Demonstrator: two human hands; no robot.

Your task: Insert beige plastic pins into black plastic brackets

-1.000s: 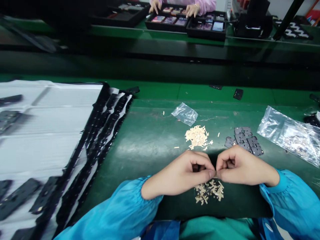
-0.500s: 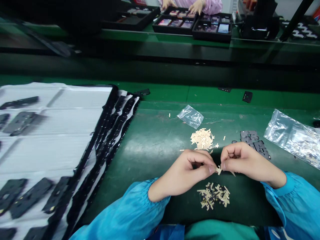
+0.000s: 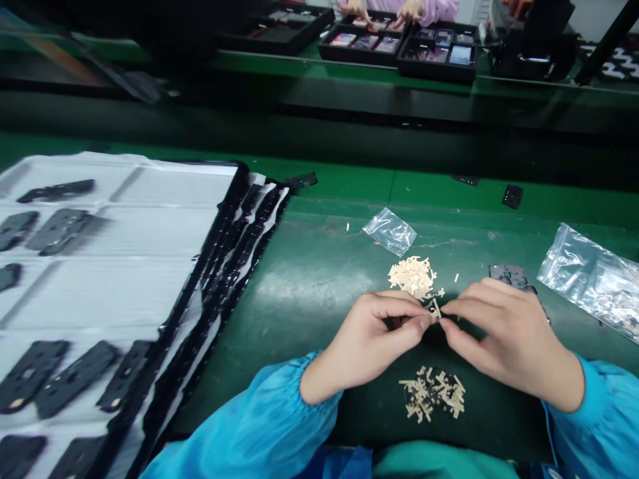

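My left hand (image 3: 379, 336) and my right hand (image 3: 504, 332) meet fingertip to fingertip over the green mat (image 3: 309, 279). Both pinch one tiny beige piece (image 3: 435, 310) between thumb and forefinger. A heap of the same beige pieces (image 3: 414, 275) lies just beyond my fingers. A second, looser heap (image 3: 433, 392) lies below my hands near my body. Small dark flat parts (image 3: 506, 273) peek out behind my right hand.
A stack of black trays topped by a white sheet (image 3: 124, 266) holding dark flat parts fills the left. A small clear bag (image 3: 390, 231) and a larger clear bag (image 3: 594, 279) lie on the mat. Across the belt, another person's hands (image 3: 384, 12) work over black trays (image 3: 399, 46).
My hands have moved up the mat towards the far heap, still pinching the beige piece. My right hand has uncurled somewhat and now covers most of the dark parts. The view has drifted left.
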